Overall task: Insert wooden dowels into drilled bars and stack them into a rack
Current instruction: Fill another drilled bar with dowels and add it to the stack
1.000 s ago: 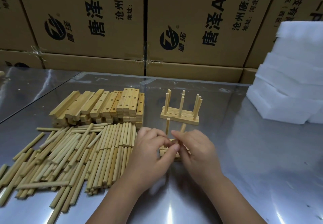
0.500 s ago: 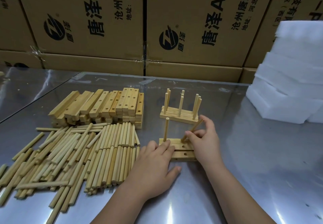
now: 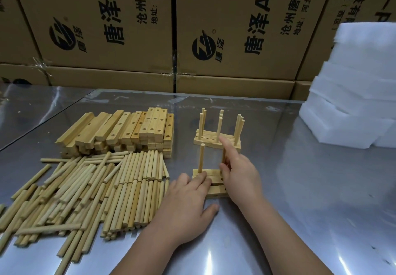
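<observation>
Drilled wooden bars [image 3: 212,177] lie side by side on the steel table in front of me. One dowel [image 3: 201,158] stands upright in the left hole. My right hand [image 3: 240,173] grips a second dowel [image 3: 224,156] upright over the middle of the bars, its index finger stretched along the dowel. My left hand [image 3: 188,195] lies flat with straight fingers pressing on the bars' left end. Behind them stands a finished rack [image 3: 217,140] with several upright dowels.
Loose dowels [image 3: 85,191] are spread in a big pile at the left, with a stack of drilled bars [image 3: 126,132] behind it. White foam blocks [image 3: 351,103] are piled at the right. Cardboard boxes [image 3: 214,28] wall off the back.
My right hand has turned its dowel from slanted to upright over the bars. My left hand stays on the bars' left end, fingers moved slightly forward.
</observation>
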